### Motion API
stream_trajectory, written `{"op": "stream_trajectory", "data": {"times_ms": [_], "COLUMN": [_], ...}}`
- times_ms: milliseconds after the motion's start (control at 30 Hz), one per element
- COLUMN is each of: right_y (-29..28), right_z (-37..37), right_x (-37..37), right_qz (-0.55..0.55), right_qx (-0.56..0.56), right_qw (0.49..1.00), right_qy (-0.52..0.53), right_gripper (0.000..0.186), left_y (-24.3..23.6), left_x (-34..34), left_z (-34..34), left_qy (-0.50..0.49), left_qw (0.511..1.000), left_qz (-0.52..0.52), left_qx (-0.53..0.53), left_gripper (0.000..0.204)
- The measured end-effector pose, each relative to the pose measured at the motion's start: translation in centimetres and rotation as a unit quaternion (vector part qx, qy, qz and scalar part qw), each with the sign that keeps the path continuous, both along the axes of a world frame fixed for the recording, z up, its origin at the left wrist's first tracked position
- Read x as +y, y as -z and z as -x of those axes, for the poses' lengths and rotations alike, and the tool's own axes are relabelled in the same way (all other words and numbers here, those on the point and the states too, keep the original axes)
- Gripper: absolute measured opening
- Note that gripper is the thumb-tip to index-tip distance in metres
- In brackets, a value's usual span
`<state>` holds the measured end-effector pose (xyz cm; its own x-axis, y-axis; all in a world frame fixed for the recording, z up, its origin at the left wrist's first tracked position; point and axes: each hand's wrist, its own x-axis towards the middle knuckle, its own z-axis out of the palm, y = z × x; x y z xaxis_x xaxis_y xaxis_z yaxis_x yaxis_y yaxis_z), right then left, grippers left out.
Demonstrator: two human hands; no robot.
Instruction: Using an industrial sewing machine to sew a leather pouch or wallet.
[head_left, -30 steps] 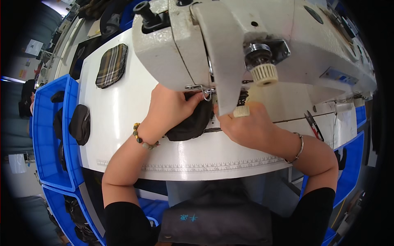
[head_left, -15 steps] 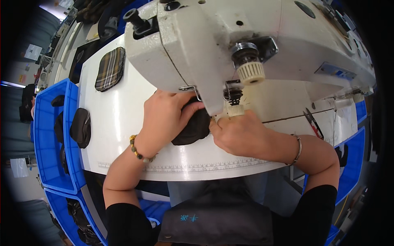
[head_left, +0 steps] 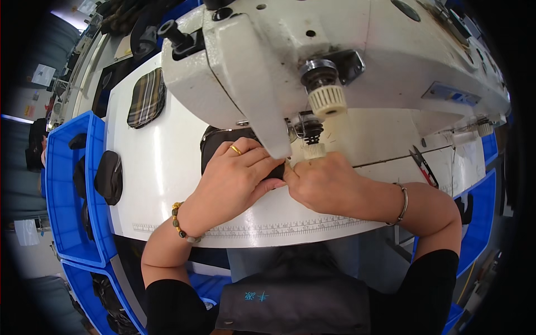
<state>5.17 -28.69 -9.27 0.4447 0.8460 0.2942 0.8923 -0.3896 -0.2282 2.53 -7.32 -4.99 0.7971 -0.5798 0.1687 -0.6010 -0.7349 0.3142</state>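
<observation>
A dark fabric pouch (head_left: 210,149) with a metal zipper along its upper edge lies on the white table under the head of a sewing machine (head_left: 240,72). Over its front part lies my left hand (head_left: 229,178), fingers close together on the cloth and thumb at the near edge, gripping it. My right hand (head_left: 324,185) is curled, thumb and index finger pinching the pouch's right edge beside the left fingertips. The needle area and part of the pouch are hidden behind the machine head and my fingers.
A plaid fabric piece (head_left: 146,99) and another dark pouch (head_left: 109,177) lie at the left. Blue bins (head_left: 103,223) with dark pieces stand beyond the left edge. Thread snips (head_left: 425,166) rest at the right; a printed ruler (head_left: 262,229) runs along the front edge.
My left hand has come down and toward me, from the pouch's far side to flat over its front. The pouch has turned, and its zipper now shows at the far left. The right hand barely moved.
</observation>
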Motion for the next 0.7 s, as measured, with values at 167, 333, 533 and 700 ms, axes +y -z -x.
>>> {"op": "stream_trajectory", "data": {"times_ms": [167, 333, 533, 700], "right_y": [0.2, 0.5, 0.8, 1.5], "right_z": [-0.5, -1.1, -2.4, -2.8], "right_x": [0.0, 0.2, 0.4, 1.1], "right_qz": [0.022, 0.012, -0.067, -0.092], "right_qx": [-0.03, -0.04, -0.092, -0.186], "right_qw": [0.999, 0.999, 0.992, 0.974], "right_qy": [0.033, 0.024, 0.048, 0.092], "right_gripper": [0.004, 0.003, 0.008, 0.01], "left_y": [0.8, 0.9, 1.2, 0.7], "left_x": [-0.1, 0.7, 0.6, -0.1], "left_z": [-1.1, -1.9, -2.0, -1.1], "left_qy": [-0.012, -0.009, -0.016, -0.045], "left_qw": [0.999, 0.998, 0.994, 0.994], "left_qz": [-0.004, 0.028, 0.061, 0.072], "left_qx": [-0.047, -0.058, -0.085, -0.074], "left_gripper": [0.03, 0.028, 0.026, 0.034]}}
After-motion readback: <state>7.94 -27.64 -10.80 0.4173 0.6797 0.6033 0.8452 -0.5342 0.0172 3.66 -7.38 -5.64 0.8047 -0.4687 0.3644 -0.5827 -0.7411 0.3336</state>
